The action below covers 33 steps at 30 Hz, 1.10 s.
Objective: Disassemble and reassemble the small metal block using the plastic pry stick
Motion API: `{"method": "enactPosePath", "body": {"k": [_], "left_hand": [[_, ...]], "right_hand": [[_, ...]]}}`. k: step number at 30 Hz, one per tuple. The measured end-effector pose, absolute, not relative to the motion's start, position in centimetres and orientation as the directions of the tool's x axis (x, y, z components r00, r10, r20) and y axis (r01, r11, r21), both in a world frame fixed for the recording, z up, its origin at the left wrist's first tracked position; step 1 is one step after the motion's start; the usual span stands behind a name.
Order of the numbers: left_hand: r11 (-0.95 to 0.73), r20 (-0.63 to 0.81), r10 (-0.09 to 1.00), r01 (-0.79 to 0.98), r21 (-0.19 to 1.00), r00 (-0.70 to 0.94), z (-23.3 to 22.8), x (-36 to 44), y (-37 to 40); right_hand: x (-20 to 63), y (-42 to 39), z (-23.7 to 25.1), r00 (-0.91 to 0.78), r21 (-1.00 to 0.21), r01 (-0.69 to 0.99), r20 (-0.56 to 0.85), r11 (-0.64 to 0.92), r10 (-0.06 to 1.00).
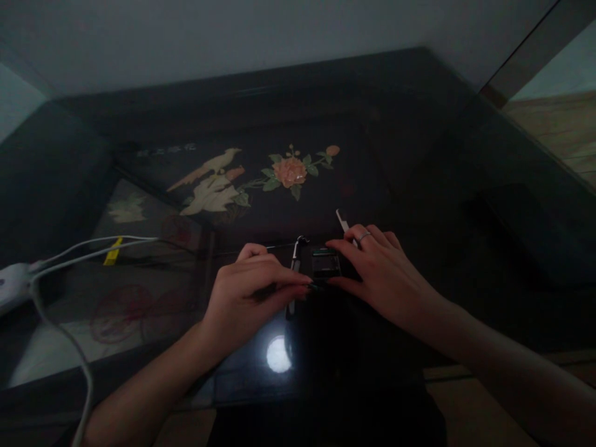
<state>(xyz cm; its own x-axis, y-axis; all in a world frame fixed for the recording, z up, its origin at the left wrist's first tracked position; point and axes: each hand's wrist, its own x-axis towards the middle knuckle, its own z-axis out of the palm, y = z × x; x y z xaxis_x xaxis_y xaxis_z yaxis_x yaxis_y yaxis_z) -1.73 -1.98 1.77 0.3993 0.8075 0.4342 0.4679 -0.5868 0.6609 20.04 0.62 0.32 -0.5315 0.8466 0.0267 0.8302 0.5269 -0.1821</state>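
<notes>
Dark and small, a flat black device (326, 266) with a green strip at its far edge lies on the glass worktop (419, 155), and both hands close on it. The left hand (251, 285) has fingers curled together, its fingertips pinching a thin dark tool against the device's left edge; whether the tool's tip touches the device cannot be told in the dim light. The right hand (377, 273), a ring on one finger, rests flat with fingers extended over the device's right side, pressing it down. Just left of the device stands a slim metal-tipped pen-like tool (295, 264), partly hidden by the left fingers. Just beyond the device, behind the right fingers, a small white strip (340, 218) pokes out. Near the device, towards the person, a round lamp reflection (278, 354) glares on the glass. Far left of the device lie a white cable (84, 248) and plug block (12, 282). Beyond it, under the glass, shows a bird-and-flower inlay (251, 177).
</notes>
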Motion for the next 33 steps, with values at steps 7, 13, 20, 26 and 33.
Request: {"method": "enactPosePath", "body": {"k": [7,13,20,26,33], "left_hand": [[-0.619,0.477,0.768,0.303,0.724,0.428,1.5,-1.7,-2.1],[-0.711,0.569,0.699,0.331,0.62,0.433,1.5,-1.8,-2.1],[-0.787,0.598,0.614,0.347,0.509,0.515,2.0,-1.6,-2.1],[-0.808,0.618,0.587,0.321,0.495,0.523,1.9,-1.7,-2.1],[-0.767,0.571,0.636,0.341,0.544,0.519,1.9,-1.6,-1.9]], "right_hand": [[20.2,0.3,1.2,-0.549,-0.401,0.713,0.191,0.575,0.814],[19.8,-0.1,2.4,-0.712,-0.879,0.297,0.056,0.373,0.7],[19.4,-0.3,2.6,-0.709,-0.984,0.165,-0.166,-0.068,0.686],[19.3,-0.3,2.8,-0.699,-0.979,0.118,-0.202,-0.168,0.686],[19.1,-0.5,2.7,-0.647,-0.984,0.133,-0.179,-0.121,0.741]]}}
